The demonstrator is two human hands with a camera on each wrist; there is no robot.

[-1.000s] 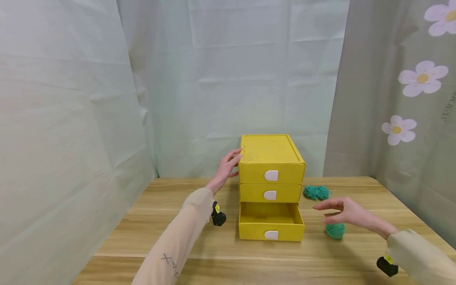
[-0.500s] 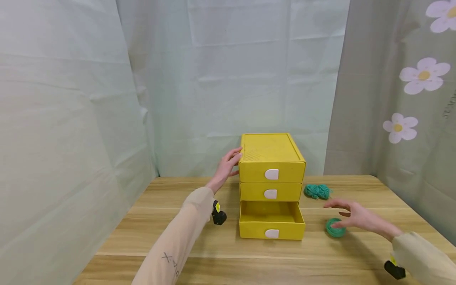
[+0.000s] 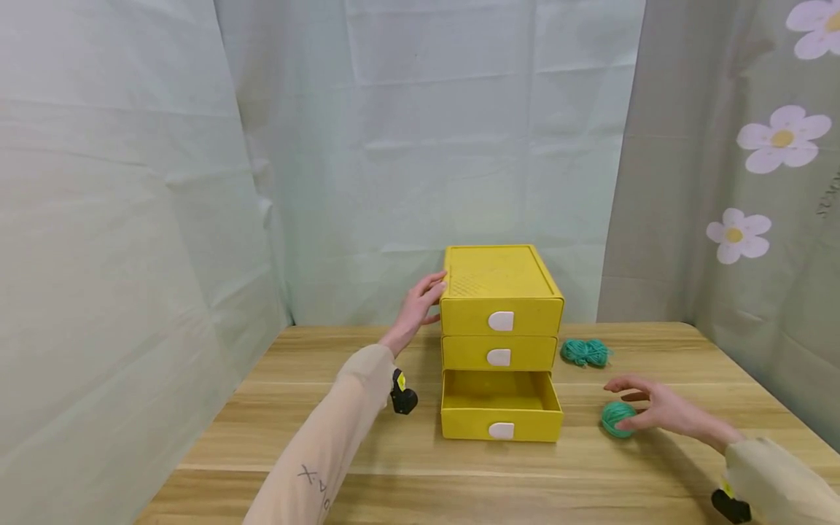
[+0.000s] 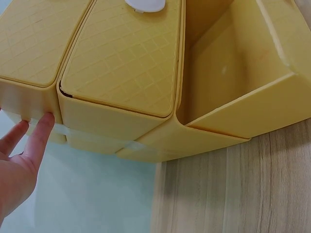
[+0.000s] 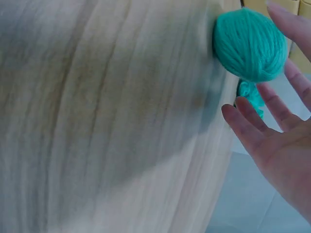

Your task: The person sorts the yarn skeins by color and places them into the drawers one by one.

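A yellow three-drawer cabinet [image 3: 502,273] stands on the table, its bottom drawer [image 3: 501,424] pulled out and bare inside. My left hand [image 3: 413,310] rests on the cabinet's upper left side, with fingertips [image 4: 47,118] against the wall in the left wrist view. A green ball of yarn [image 3: 613,415] lies on the table right of the drawer. Close around its right side is my right hand [image 3: 671,410], thumb in front. The right wrist view shows its fingers spread beside the yarn ball [image 5: 250,43], without a firm hold on it.
Behind the yarn ball, next to the cabinet, lies a teal skein of yarn [image 3: 585,353] tied in the middle. Everything stands on a wooden table [image 3: 367,467]. Pale curtains [image 3: 420,146] hang behind and along both sides.
My right hand has moved right and slightly down, from above the yarn ball to its right side. The left hand stays on the cabinet.
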